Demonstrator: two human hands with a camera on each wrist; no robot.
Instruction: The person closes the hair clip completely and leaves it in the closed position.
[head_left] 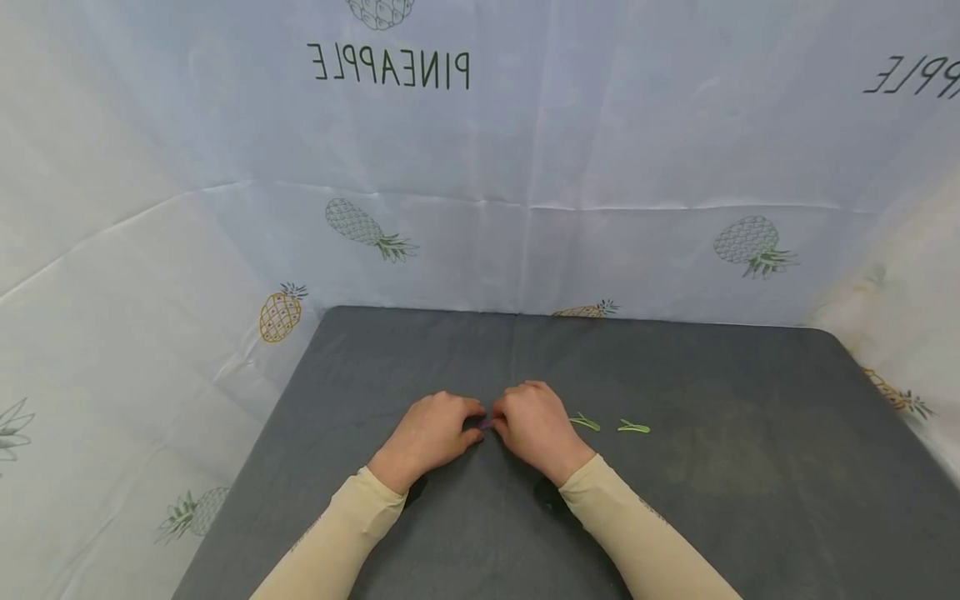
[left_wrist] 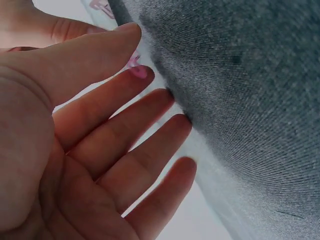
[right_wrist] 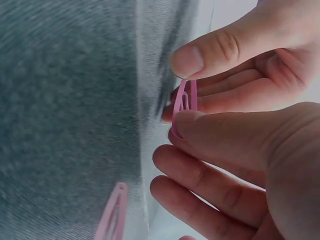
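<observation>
A pink snap hair clip [right_wrist: 194, 95] is held between both hands, looking purplish and mostly hidden in the head view. My left hand [head_left: 433, 435] pinches one end by thumb and forefinger. The other end is gripped between the thumb and forefinger of my right hand [head_left: 538, 427]. In the left wrist view, only a bit of the clip [left_wrist: 137, 71] shows by the left forefinger. Just right of the right hand, a hair clip [head_left: 587, 422] lies on the table, looking yellow-green there. A second clip [head_left: 634, 427] lies farther right. In the right wrist view, a lying clip [right_wrist: 114, 212] looks pink.
The dark grey table [head_left: 720, 500] spreads under both hands. White cloth [head_left: 480, 150] printed with pineapples hangs behind it and along the sides. Dark objects [head_left: 549, 495] show beside the wrists, partly hidden by the sleeves.
</observation>
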